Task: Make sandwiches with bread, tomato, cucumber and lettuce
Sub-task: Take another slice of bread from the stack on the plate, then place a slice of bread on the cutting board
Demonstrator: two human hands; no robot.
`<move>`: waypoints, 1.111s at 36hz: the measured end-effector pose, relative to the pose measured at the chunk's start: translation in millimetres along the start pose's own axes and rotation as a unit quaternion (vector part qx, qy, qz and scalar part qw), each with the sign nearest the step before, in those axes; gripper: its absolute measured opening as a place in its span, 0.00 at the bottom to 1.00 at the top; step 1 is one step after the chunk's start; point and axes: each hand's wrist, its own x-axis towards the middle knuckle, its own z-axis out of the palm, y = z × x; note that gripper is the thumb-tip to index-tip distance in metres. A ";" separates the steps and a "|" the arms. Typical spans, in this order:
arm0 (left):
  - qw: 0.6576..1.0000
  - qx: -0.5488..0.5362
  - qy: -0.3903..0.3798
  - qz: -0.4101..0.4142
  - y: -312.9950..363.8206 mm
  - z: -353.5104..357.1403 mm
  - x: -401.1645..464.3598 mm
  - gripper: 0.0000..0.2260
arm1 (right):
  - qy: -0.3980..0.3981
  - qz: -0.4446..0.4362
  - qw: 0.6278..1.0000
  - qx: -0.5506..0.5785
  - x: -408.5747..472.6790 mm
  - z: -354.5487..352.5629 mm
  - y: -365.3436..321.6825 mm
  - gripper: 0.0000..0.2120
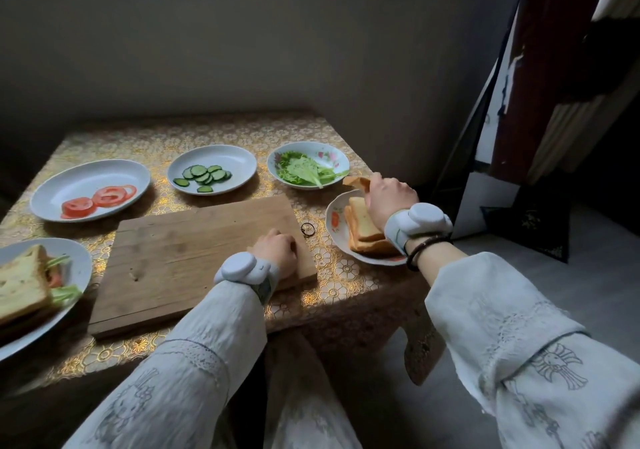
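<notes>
My right hand [389, 200] grips a bread slice [356, 182], lifted above the plate [334, 218] of stacked bread [365, 230] at the table's right edge. My left hand [277, 252] rests with curled fingers on the right end of the bare wooden cutting board [194, 254], holding nothing. Tomato slices [98, 200] lie on an oval plate [59, 185] at the left. Cucumber slices [204, 174] sit on the middle plate [235, 161]. Lettuce [304, 171] fills a flowered bowl [329, 154]. A finished sandwich [24, 282] lies on a plate [78, 258] at the near left.
A small ring [308, 229] lies on the gold-patterned tablecloth [156, 140] between the board and the bread plate. A grey wall [242, 50] stands just behind the table. A curtain [571, 67] hangs at the right, with bare floor [519, 292] below.
</notes>
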 end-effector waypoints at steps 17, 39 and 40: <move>0.778 -0.595 0.026 -0.200 -85.7 -45.7 -18.1 0.16 | -0.088 -0.061 0.961 0.253 11.2 -25.8 -145.9 0.15; 0.729 -0.619 0.050 -0.289 -170.3 -52.1 -34.4 0.14 | -0.167 -0.262 0.939 0.149 -34.9 34.5 -202.9 0.20; 0.745 -0.600 0.052 -0.288 -170.0 -52.5 -34.2 0.14 | -0.157 -0.214 0.951 0.162 -31.9 35.0 -200.8 0.19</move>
